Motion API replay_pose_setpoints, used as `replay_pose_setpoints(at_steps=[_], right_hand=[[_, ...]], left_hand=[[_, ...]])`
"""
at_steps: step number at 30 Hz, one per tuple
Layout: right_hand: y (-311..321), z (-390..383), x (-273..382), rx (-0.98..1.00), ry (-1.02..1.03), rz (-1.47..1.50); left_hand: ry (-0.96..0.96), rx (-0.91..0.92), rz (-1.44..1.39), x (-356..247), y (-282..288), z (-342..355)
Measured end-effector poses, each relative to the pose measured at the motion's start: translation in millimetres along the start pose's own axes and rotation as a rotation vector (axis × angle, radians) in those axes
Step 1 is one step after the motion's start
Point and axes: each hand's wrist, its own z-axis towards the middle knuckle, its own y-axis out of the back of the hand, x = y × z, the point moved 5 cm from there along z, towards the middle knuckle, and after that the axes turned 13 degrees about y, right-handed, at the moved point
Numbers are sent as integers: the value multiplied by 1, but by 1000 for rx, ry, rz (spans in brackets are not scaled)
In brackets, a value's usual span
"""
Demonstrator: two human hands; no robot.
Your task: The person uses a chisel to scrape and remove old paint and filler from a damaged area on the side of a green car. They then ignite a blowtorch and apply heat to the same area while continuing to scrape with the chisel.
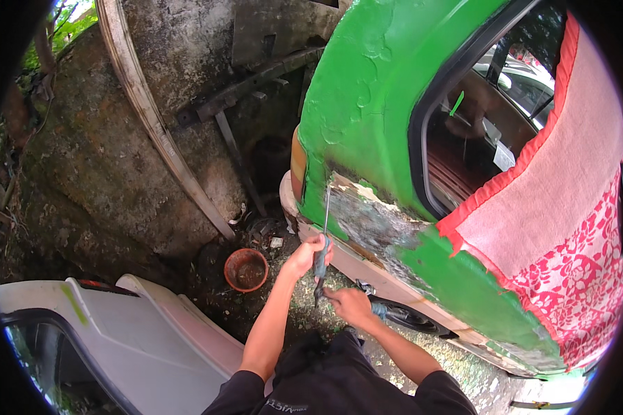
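Note:
My left hand (307,256) is closed around the grey-blue handle of what looks like a gas torch (320,266). A long thin metal tube rises from it toward the car's rear corner. My right hand (351,305) is lower and to the right, its fingertips pinching the dark lower end of the torch. In front of both hands stands a green car (374,90). A bare, scorched patch (370,214) on its panel shows grey metal and flaking cream filler. The tube's tip lies at the left edge of that patch; I cannot tell whether it touches.
A red bucket (246,270) stands on the littered ground to the left. A white car (152,339) is close at lower left. A pink patterned cloth (554,207) hangs over the green car's side. A long curved strip (152,117) leans against the stained wall (104,152).

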Motion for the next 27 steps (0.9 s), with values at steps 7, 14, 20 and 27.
replay_pose_setpoints(at_steps=[7,14,20,27], right_hand=[[-10,-11,8,209,61,-10],[-10,-12,-2,-128,-72,98],[9,-9,2,-166,-112,95],[-20,-33,-3,-104,-103,110]], left_hand=[[13,9,-34,-5,-7,0],[20,9,-103,-4,-25,-5],[0,39,-91,-11,-27,-6],[-23,87,-179,-12,-38,-14]])
